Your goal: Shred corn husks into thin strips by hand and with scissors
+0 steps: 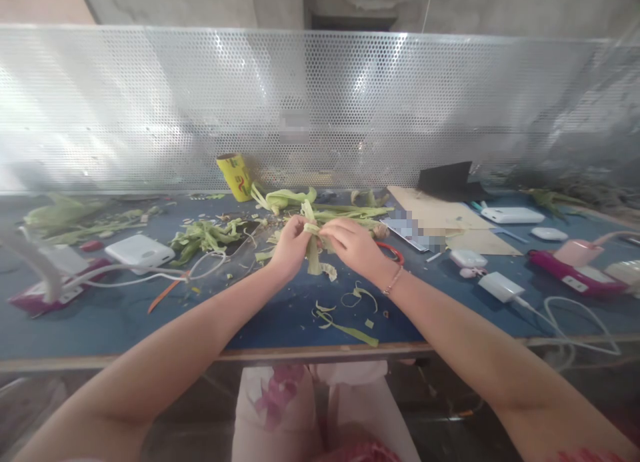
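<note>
Above the middle of the blue table, both hands pinch a pale green leafy strip, which looks like corn husk and is folded or knotted at the top. My left hand grips it from the left, with thumb and fingers closed near the fold. From the right, my right hand holds the same fold with its fingertips pressed together. A curled end hangs below the hands. Green stalks and leaves lie just behind them. Thin green scraps are scattered on the table in front.
A perforated metal screen rises behind the table. A yellow can stands against it. More leaf strips and a white power bank lie left. Cardboard, a phone, chargers and a magenta power strip lie right.
</note>
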`<state>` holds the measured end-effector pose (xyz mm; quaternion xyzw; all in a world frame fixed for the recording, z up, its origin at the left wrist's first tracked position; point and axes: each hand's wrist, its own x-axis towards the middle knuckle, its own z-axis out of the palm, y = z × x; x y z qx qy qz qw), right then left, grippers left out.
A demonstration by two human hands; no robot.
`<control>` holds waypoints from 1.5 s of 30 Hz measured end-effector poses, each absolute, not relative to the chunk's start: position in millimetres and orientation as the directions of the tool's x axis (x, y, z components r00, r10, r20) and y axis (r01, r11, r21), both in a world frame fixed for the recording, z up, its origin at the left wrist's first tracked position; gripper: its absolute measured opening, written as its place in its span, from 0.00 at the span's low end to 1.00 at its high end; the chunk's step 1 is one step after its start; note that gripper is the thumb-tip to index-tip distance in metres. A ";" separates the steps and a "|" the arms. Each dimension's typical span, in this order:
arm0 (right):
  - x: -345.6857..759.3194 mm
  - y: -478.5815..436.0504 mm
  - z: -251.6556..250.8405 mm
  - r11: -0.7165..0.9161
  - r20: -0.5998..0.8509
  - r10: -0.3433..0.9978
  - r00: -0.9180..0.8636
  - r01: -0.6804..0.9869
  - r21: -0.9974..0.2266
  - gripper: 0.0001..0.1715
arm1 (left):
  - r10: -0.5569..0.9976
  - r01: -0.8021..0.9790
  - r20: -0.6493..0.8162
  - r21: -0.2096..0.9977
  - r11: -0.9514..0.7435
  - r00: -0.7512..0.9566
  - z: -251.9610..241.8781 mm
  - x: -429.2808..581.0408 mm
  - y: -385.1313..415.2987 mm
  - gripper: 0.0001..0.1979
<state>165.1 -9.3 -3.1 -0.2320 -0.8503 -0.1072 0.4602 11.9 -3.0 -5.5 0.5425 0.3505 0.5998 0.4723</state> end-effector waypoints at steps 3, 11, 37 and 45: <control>167.1 -9.4 -4.1 0.867 0.790 0.272 -0.550 0.496 0.046 0.17 | 0.953 -0.271 0.301 0.919 -0.287 0.010 -3.0 13.2 -4.4 0.09; 163.2 -11.8 -3.5 0.823 0.682 0.312 -0.662 0.547 0.155 0.20 | 0.971 -0.355 0.229 0.904 -0.236 -0.063 -0.3 16.7 -10.1 0.06; 161.0 -6.6 -3.3 0.737 0.713 0.657 -0.243 0.407 -0.540 0.09 | 0.909 -0.021 0.416 0.909 -0.415 0.026 -13.8 12.9 0.3 0.06; 159.9 -11.4 3.3 0.705 0.690 0.695 -0.201 0.378 -0.600 0.11 | 0.888 -0.031 0.451 0.892 -0.451 0.087 -5.5 12.0 -6.6 0.09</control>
